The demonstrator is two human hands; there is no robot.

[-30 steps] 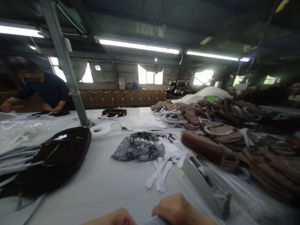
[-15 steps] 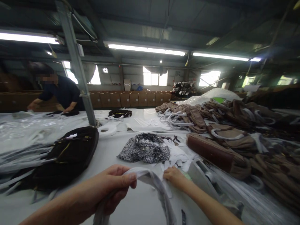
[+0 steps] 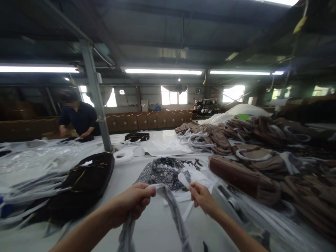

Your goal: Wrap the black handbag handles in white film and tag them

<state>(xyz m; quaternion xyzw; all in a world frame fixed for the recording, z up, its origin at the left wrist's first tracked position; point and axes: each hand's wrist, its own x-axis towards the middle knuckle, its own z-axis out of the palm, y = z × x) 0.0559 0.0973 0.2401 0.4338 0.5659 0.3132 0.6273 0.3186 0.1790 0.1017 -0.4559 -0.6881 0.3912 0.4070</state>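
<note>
Pinched between the thumb and fingers of my left hand [image 3: 139, 200] is a grey wrapped strap [image 3: 175, 210], which arches up and hangs down on both sides. My right hand [image 3: 201, 196] is closed on a thin white strip [image 3: 183, 180], whose rounded end points up and left. Behind both hands lies a black-and-white speckled cloth bag [image 3: 160, 172]. A heap of white strips [image 3: 199, 175] is spread beside it, just beyond my right hand.
A black backpack [image 3: 86, 185] with grey straps lies at left. Brown bags [image 3: 236, 173] pile up at right, near a grey plastic container [image 3: 223, 199]. A metal post [image 3: 98, 105] rises at back left; a person [image 3: 78, 117] works behind it.
My right hand has lifted from the white heap and now holds up a white strip. My left hand still grips the grey strap. The view has tilted upward.
</note>
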